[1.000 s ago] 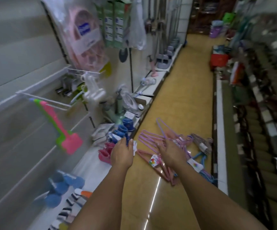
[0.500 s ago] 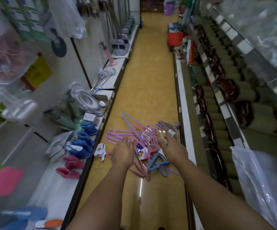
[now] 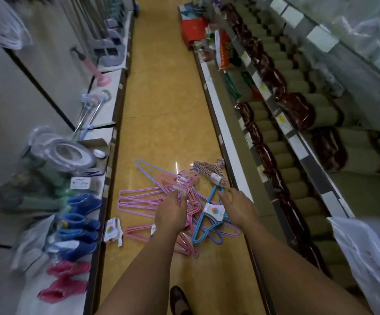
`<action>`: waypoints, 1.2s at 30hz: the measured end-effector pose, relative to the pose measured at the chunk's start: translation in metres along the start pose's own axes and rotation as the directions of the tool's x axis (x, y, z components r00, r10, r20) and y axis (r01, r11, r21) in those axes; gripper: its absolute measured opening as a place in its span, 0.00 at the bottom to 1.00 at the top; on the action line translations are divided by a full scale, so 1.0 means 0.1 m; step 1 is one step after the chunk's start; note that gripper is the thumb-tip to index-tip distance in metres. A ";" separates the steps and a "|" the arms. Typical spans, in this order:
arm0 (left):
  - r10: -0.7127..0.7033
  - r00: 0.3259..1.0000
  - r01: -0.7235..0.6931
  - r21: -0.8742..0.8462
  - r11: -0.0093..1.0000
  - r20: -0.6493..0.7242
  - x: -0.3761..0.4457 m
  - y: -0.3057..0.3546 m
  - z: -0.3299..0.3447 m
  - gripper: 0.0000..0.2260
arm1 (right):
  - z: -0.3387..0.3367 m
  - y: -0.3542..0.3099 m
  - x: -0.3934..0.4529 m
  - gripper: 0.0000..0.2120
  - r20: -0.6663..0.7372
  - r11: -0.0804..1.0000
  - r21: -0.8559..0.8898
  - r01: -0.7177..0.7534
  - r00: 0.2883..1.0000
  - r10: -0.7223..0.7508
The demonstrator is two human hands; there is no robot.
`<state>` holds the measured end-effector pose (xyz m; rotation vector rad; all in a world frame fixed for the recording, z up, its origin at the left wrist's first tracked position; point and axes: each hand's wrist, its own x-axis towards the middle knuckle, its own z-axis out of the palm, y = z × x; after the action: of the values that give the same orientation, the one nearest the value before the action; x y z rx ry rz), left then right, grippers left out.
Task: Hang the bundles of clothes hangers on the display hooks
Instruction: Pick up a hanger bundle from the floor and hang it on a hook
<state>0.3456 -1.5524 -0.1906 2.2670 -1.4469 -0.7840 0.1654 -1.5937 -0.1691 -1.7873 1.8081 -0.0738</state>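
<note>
Brown, a shoe toe (image 3: 180,298) shows at the bottom centre of the frame on the yellow tiled floor (image 3: 161,110). Above it both forearms reach forward to a heap of wire hangers lying on the floor at mid-frame. The left hand (image 3: 173,212) is over the pink hanger bundle (image 3: 184,223), fingers curled down toward a small tag there; whether they pinch it or only touch cannot be told. The right hand (image 3: 236,205) is just right of it, fingers bent and spread, fingertips at the top of the blue hanger bundle (image 3: 205,228), which carries a white label with a coloured disc; a firm grip cannot be told. Left of the hands lie lilac hangers (image 3: 136,201), and a loose label card (image 3: 113,230) lies near the left shelf edge. Beyond the right hand lies a striped beige hanger bundle (image 3: 209,171) with a white band. On the low left shelf stand small blue boots (image 3: 80,226) and pink boots (image 3: 66,280). Along the right side of the frame run shelves of rolled mats (image 3: 298,110). Toward the upper centre stands a red box (image 3: 193,30).
</note>
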 end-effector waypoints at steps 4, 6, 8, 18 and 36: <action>-0.007 0.998 0.010 -0.036 0.999 0.066 0.24 -0.13 0.27 0.22 | 0.19 0.12 0.31 0.28 0.016 0.998 0.018 -0.067 0.998 0.066; -0.031 0.995 0.034 -0.033 0.999 0.093 0.37 -0.23 0.48 0.23 | 0.34 0.23 0.50 0.29 0.045 0.995 0.013 -0.094 0.995 0.094; -0.068 0.991 0.071 -0.023 0.997 0.116 0.51 -0.35 0.73 0.24 | 0.51 0.37 0.69 0.28 0.064 0.994 0.018 -0.109 0.992 0.108; -0.110 0.968 0.122 -0.041 0.992 0.224 1.34 -1.10 2.51 0.24 | 1.92 1.38 1.79 0.24 0.127 0.983 0.052 -0.179 0.977 0.171; -0.125 0.940 0.134 -0.006 0.991 0.317 2.32 -2.48 4.84 0.22 | 4.39 2.80 3.01 0.27 0.205 0.982 0.039 -0.183 0.964 0.171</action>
<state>0.3038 -1.6515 -0.7721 2.3133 -1.4142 -1.2497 0.1292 -1.6890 -0.7615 -1.5275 1.7916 0.1195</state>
